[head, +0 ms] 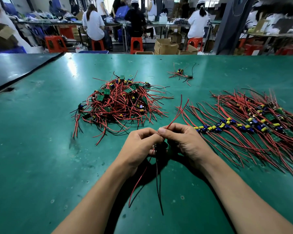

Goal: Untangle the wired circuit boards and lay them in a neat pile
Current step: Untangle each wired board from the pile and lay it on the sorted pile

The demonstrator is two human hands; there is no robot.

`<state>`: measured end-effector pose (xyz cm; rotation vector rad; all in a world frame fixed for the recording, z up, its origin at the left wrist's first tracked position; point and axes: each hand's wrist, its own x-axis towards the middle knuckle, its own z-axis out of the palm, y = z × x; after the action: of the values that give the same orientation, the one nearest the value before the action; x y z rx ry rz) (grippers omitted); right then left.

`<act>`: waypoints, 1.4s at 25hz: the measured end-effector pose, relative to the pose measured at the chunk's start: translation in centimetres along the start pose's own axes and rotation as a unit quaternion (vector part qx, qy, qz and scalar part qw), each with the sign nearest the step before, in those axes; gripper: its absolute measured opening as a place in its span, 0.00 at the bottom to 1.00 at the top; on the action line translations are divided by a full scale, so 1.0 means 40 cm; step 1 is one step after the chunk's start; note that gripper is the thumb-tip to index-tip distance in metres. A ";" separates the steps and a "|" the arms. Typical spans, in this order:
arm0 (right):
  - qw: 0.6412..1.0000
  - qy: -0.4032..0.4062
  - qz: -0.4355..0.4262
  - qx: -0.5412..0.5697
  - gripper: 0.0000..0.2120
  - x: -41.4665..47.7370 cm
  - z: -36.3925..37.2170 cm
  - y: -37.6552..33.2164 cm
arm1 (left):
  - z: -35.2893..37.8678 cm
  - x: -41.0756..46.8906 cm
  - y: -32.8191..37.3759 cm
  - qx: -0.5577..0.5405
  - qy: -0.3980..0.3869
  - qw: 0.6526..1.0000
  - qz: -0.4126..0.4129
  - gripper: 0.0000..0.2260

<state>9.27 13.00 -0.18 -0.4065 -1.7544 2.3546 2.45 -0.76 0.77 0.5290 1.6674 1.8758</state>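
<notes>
Fingers [161, 130] of the left hand [140, 144] and right hand [186, 141] pinched one board's wires [156, 176] above the counter [41, 157], between the tangled heap [120, 102] and the neat pile [252, 127]. Light, limp wires would likely snag; gripping the stiff board, hidden between the hands, seemed safer.

Head-worn view, forward-down, close over table [41, 149]

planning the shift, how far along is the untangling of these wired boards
Done: a neat row at right, wires combed parallel. In hand: the left hand and right hand grip one set of wires between them. Left: the tangled heap at centre, plus a small cluster farther back. Looks roughly halfway.
</notes>
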 end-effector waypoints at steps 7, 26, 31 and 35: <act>0.999 0.025 -0.033 -0.019 0.16 0.012 -0.006 0.007 | 0.014 0.002 0.004 0.006 0.004 1.000 -0.027 0.07; 0.973 0.180 -0.076 0.120 0.07 0.028 -0.044 -0.036 | 0.018 -0.015 0.020 0.053 -0.059 0.997 -0.014 0.13; 0.958 0.169 0.008 0.233 0.16 0.022 -0.048 -0.056 | 0.016 -0.014 0.017 0.097 -0.061 0.993 -0.003 0.13; 0.946 0.166 0.005 0.279 0.16 0.024 -0.063 -0.067 | 0.015 -0.015 0.014 0.117 -0.061 0.991 0.009 0.13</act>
<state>9.13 16.37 1.59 -0.6620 -0.8898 2.4686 3.22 -0.72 1.48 0.7393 1.8154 1.6341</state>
